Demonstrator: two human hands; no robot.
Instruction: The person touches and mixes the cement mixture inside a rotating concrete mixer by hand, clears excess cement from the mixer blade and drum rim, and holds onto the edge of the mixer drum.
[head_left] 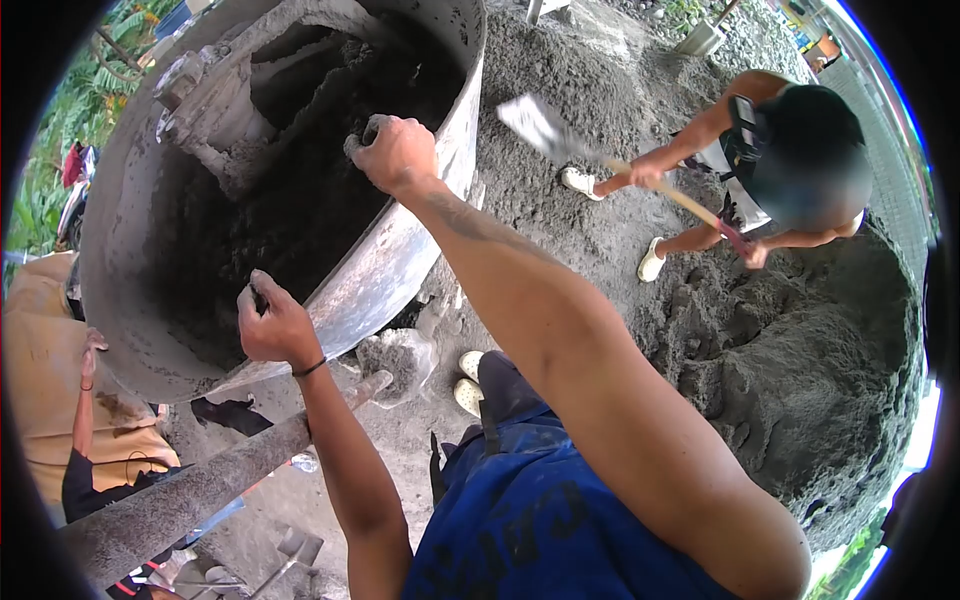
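Observation:
A large round mixer drum [462,130], crusted with grey cement, fills the upper left and holds dark wet mix [300,200]. Over the mix, inside the near rim, my right hand [395,155] is closed with its fingers curled and dusted grey. My left hand [272,322] is lower, above the drum's near edge, also curled, thumb close to the index finger. Whatever either hand might hold is hidden. A mixing arm [215,115] caked in cement stands inside the drum, beyond my hands. Beneath my left forearm runs a thick dusty pipe [200,490].
At right a co-worker [760,150] swings a blurred shovel [540,125] beside heaped grey sand [810,390]. Another person's arm [84,400] rises at lower left by a tan tarp [40,340]. A second shovel [298,548] lies below.

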